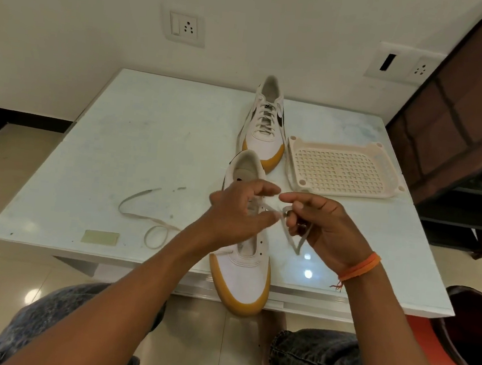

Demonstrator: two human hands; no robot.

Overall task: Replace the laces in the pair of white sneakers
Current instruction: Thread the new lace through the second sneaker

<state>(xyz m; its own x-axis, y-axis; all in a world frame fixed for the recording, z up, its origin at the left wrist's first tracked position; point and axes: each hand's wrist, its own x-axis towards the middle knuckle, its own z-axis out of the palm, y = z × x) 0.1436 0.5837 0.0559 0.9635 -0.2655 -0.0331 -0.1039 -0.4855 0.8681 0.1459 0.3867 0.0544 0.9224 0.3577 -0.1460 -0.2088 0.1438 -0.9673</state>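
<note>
A white sneaker with a gum sole (249, 275) lies on the table, its toe hanging over the front edge towards me. My left hand (235, 214) hovers over its eyelets with curled fingers, pinching a white lace (293, 235). My right hand (318, 226) grips the same lace just right of the shoe, and a loop hangs below it. The second white sneaker (265, 125), laced, stands farther back. A loose lace (146, 220) lies curled on the table to the left.
A pale glass-topped table (137, 141) stands against a wall with sockets (184, 27). A cream perforated plastic tray (343, 169) lies at the right rear. A dark chair (471, 331) is at the right, my knees are below the front edge.
</note>
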